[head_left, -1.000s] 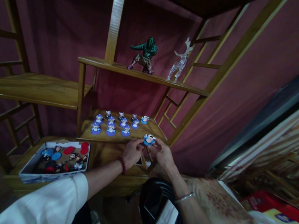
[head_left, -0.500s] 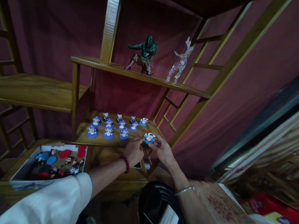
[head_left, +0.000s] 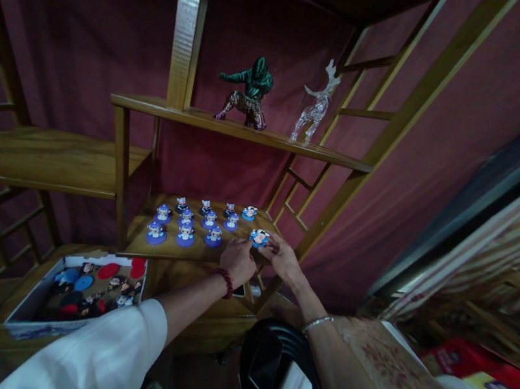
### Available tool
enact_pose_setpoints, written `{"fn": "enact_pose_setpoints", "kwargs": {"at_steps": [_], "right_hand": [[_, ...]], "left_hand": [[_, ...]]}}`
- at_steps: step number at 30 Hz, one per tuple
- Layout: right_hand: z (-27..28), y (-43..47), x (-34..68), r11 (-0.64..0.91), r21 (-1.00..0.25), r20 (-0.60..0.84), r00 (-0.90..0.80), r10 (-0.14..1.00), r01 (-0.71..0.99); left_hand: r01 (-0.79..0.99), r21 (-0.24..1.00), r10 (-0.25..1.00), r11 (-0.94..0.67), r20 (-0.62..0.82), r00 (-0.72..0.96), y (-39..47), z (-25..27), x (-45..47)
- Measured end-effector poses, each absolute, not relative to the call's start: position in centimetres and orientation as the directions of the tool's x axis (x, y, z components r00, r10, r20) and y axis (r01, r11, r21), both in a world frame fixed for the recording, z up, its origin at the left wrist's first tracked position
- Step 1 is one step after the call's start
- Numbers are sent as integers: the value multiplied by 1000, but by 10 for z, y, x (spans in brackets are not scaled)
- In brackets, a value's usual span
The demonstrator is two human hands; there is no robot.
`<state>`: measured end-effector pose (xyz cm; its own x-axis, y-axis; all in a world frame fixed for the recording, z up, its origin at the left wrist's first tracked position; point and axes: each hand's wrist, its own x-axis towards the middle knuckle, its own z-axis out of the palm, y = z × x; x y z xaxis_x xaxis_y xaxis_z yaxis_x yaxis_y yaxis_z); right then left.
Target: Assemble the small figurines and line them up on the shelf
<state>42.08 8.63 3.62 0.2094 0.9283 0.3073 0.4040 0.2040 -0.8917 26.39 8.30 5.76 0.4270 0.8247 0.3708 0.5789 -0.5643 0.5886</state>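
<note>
A small blue-and-white figurine (head_left: pixel 259 238) is at the right front of the lower shelf (head_left: pixel 143 244), between my hands. My right hand (head_left: pixel 283 259) grips its right side with the fingers closed. My left hand (head_left: pixel 237 261), wearing a red bead bracelet, touches its left side with the fingers curled in. To the left, several purple-based figurines (head_left: pixel 185 233) stand in two rows. Behind them is a row of dark-based figurines (head_left: pixel 205 207), with another blue figurine (head_left: pixel 250 212) at its right end.
An open box (head_left: pixel 18 314) of loose figurines and red and blue discs sits at lower left. Above, a green-and-bronze statue (head_left: pixel 252 91) and a clear deer (head_left: pixel 317 108) stand on the upper shelf. A black round stool (head_left: pixel 262 333) bearing a white packet is below my right forearm.
The view has shifted slightly. Both hands stay at the blue figurine, which keeps nearly the same place on the shelf.
</note>
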Motion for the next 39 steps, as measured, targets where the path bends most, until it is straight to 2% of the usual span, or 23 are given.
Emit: {"fn": "enact_pose_setpoints", "kwargs": {"at_steps": [9, 20, 39], "right_hand": [[38, 93, 421, 211, -901, 297, 185, 937, 379], [40, 96, 419, 229, -915, 297, 168, 940, 333], [44, 109, 420, 224, -923, 285, 164, 945, 313]], "left_hand": [[610, 576, 836, -544, 317, 447, 86, 61, 268], [595, 555, 813, -582, 368, 452, 90, 56, 271], [619, 585, 850, -525, 324, 416, 99, 59, 276]]}}
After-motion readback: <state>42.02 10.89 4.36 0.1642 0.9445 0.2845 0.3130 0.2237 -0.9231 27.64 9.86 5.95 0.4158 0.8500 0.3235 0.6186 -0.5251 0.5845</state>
